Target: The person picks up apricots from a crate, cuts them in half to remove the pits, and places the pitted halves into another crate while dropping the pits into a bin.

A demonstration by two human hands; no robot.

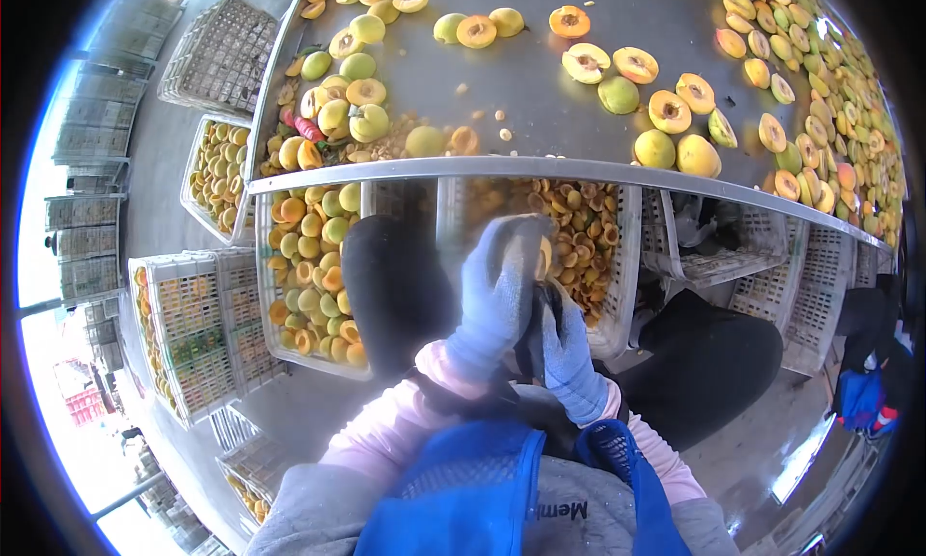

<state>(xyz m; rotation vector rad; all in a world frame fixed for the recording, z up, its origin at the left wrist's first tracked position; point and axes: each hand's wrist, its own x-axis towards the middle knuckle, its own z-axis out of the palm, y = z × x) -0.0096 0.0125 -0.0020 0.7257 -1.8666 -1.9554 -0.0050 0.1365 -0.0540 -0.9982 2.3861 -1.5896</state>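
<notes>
My left hand (489, 291), in a light blue and dark glove, is raised in front of my body, its fingers curled around a cut fruit half (544, 258) whose orange face shows at the fingertips. Against it from the right and slightly lower, my right hand (569, 355) is closed in a matching glove; what it holds, if anything, is hidden. Both hands are over my lap, below the metal table's edge (579, 170). Just beyond them stands a crate of hollowed fruit halves (584, 243).
Whole and halved fruits (668, 112) lie on the metal table, heaped at its right. A crate of fruit (313, 276) stands left of my knee (391, 276). More crates (183, 315) stand farther left. Another person (868, 382) is at the far right.
</notes>
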